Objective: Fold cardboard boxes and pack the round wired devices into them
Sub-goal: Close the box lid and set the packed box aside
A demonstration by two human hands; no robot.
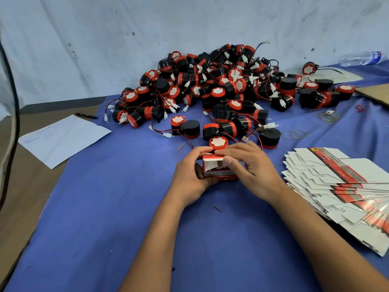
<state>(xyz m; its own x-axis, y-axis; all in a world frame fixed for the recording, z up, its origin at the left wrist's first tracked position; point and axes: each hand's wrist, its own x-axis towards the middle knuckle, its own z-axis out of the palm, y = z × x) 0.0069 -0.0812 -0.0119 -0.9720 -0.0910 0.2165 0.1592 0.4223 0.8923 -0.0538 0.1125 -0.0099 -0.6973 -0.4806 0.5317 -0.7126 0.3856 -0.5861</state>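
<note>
Hands meet at centre frame on a small red and white box standing on the blue cloth. The left hand curls round its left side, steadying it; the right hand wraps the right side, fingers laid over the top flap and thumb on the front. My reading: the box is formed and its top flap is being closed, though whether a device is already inside cannot be seen. Next comes tucking the flap tongue into the slot, which wants light pressure so thin card does not crease. Devices, squat black plastic drums with red bands, white faces and thin red-black wires, lie heaped in the upper middle, one just behind the box. Flat blanks, matte grey card with glossy red print, fan out at right.
</note>
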